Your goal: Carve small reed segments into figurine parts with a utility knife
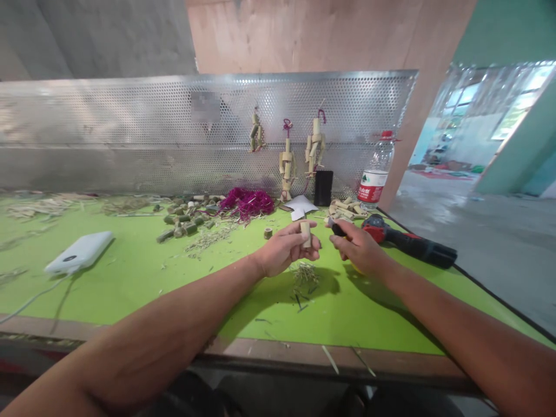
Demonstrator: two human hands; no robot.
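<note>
A pale bamboo piece (306, 235) is pinched roughly upright in the left hand (283, 251) above the table (165, 310), toward its right edge. Apart from it, the right hand (361, 248) grips a black-ended tool (338, 230). Shavings (306, 274) lie below; purple string (247, 204) sits by the back edge, a power drill (412, 245) by the right edge.

Our forearms (165, 324) and hands (284, 249) all bare; dark legwear (186, 397) at bottom edge, too dim for detail.
</note>
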